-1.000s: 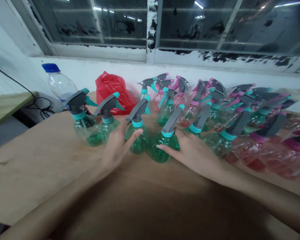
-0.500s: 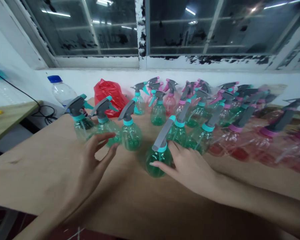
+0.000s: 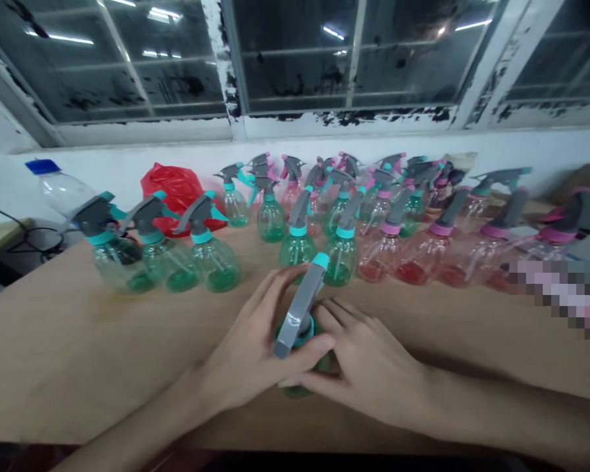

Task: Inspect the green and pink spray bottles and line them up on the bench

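A green spray bottle (image 3: 302, 313) with a grey trigger head and turquoise collar stands near the front of the table, between my hands. My left hand (image 3: 260, 334) is closed around its upper part, thumb across the front by the collar. Lower down, my right hand (image 3: 368, 354) grips the green body from the right, its thumb in front and its fingers partly hidden behind. Much of the bottle's body is covered by my hands. Just beyond it are two more green spray bottles (image 3: 341, 259) with turquoise collars.
Three green spray bottles (image 3: 215, 262) stand in a row at the left. Pink spray bottles (image 3: 417, 259) line the right, with mixed ones behind. A red plastic bag (image 3: 170, 190) and a blue-capped clear bottle (image 3: 61, 187) sit at the back left, below the window.
My left hand has moved right and closed on the bottle's upper part. My right hand still holds its body, and the bottle is nearer to me. The view has turned right.
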Action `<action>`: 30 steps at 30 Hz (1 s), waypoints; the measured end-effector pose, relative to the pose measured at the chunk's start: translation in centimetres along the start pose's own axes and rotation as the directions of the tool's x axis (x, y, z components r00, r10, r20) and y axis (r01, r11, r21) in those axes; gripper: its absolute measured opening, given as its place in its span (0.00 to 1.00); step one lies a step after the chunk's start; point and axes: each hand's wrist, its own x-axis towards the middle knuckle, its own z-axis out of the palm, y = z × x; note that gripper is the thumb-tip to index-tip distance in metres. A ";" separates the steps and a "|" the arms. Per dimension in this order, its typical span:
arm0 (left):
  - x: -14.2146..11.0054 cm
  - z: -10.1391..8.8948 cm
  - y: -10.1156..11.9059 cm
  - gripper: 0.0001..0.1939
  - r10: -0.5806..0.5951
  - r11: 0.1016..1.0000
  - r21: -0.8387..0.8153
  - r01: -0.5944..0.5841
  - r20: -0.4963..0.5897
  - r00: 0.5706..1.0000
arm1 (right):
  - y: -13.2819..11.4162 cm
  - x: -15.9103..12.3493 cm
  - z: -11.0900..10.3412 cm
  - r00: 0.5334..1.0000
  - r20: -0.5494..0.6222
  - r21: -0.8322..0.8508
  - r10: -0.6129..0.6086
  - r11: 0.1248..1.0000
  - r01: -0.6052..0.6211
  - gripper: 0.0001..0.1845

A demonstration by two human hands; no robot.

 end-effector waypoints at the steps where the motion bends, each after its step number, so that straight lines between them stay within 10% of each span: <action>1: 0.2 0.2 0.0 0.29 0.032 0.999 -0.007 -0.032 -0.017 0.999 | 0.1 -0.3 -0.1 1.000 0.003 0.040 0.006 0.999 -0.006 0.23; 8: -2.7 -1.0 -2.9 0.32 0.132 0.983 0.136 -0.123 -0.059 0.989 | 0.8 -1.2 0.1 0.999 0.000 0.110 0.049 0.993 -0.049 0.27; 11: -3.8 -1.8 -5.3 0.15 -0.079 0.946 0.269 0.178 -0.343 0.936 | 1.0 -0.7 0.4 1.000 -0.023 0.124 -0.021 0.992 0.024 0.27; 14: -3.6 -2.6 -7.7 0.20 -0.115 0.878 0.335 0.343 -0.547 0.829 | 1.3 0.1 1.1 1.000 -0.002 0.142 -0.028 0.989 0.028 0.28; 22: -0.9 -3.4 -11.9 0.42 -0.085 0.778 0.474 0.412 -0.571 0.816 | 2.0 2.9 3.0 0.999 0.018 0.120 -0.047 0.992 0.045 0.32; 30: -0.4 -3.6 -14.0 0.39 -0.071 0.774 0.498 0.391 -0.545 0.835 | 2.2 3.7 3.9 0.999 0.033 0.066 -0.036 0.997 0.033 0.31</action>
